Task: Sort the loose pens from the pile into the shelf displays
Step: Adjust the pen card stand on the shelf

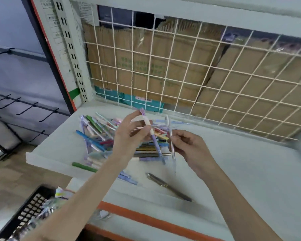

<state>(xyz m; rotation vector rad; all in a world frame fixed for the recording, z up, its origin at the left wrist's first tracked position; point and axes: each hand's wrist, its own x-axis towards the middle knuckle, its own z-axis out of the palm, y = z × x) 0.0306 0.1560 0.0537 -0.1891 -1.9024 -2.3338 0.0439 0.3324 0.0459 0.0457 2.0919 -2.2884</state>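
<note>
Purple and white, the pen (152,134) you held in your left hand (129,136) stood tilted above the pile of loose pens (101,134), its frilled purple top uppermost and its tip angled down toward your right. Your left fingers (140,130) were curled round its pale upper barrel, pinching it. Your right hand (188,146), just beside the left, pinched a slim clear pen (171,146) that stood nearly upright, its white clip end at the top and its tip pointing down at the shelf; those fingers were pressed together on the middle of the barrel. The two pens were close but I cannot tell whether they touched.

Under both hands the pile lay spread across the left part of the white shelf (250,171): blue, green, pink, lilac and dark pens crossing one another. A green pen (84,167) lay apart near the shelf's front edge, a lilac-blue pen (128,178) lay just below your left forearm, and a dark metallic pen (169,186) lay on its own, well clear of the pile, toward you.

Behind the shelf stood a white wire grid (181,70) with brown cardboard boxes (146,66) behind it. At the lower left sat a black plastic crate (24,216) with wrapped items in it; black hooks (24,108) hung at the far left
</note>
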